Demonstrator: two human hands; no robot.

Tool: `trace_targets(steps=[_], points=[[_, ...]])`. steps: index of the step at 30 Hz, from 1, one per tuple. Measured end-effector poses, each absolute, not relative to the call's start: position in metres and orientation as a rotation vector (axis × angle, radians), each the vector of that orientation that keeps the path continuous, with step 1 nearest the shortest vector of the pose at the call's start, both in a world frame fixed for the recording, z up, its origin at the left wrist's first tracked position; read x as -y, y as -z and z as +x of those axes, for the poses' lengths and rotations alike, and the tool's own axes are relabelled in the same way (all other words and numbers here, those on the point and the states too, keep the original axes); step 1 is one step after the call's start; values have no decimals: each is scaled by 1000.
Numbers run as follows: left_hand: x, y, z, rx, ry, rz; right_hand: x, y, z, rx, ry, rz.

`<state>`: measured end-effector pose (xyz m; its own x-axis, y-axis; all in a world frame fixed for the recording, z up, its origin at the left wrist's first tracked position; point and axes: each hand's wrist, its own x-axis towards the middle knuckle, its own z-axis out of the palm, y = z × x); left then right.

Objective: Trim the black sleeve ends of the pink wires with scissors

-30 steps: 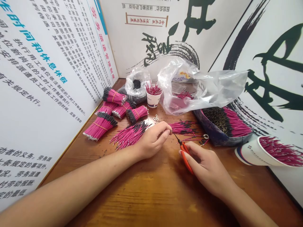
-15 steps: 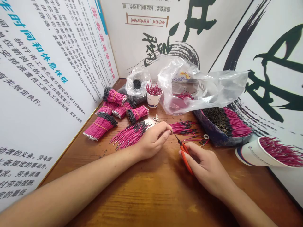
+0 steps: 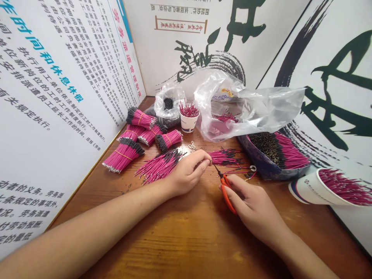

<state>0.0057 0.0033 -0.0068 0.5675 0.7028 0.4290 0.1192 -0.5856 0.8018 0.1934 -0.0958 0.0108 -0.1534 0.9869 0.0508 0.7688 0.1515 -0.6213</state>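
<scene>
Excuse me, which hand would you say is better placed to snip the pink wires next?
Probably the right hand: it holds the orange scissors, whose tips sit near the wires beside the left hand.

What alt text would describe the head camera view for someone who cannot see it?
A person's right hand holds orange-handled snips beside loose pink, black-tipped wires, while the left hand rests against another loose pile on a wooden table, near banded wire bundles.

The white printed wall panel (image 3: 64, 97) on the left reads "劳务派遣管理制度" in red along its far edge and "时间和休息休假" in blue across its middle. The framed line on the white far panel (image 3: 180, 35) is too small to read.
</scene>
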Motion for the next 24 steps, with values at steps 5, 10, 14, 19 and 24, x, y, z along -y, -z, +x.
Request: trace_targets(steps=[5,10,14,19,24], points=[[-3,7,6,-694,-977,2053,96,-11,193,1952,-640,-1688],[-3,7,7,-694,-994,2057,96,-12,192,1928,-715,-1679],[-3,8,7,-678,-1007,2070,96,-13,192,1942,-740,-1676],[-4,8,7,-666,-1010,2080,96,-12,193,1943,-747,-1674],[-3,7,7,-667,-1009,2081,95,-14,194,1956,-743,-1666]])
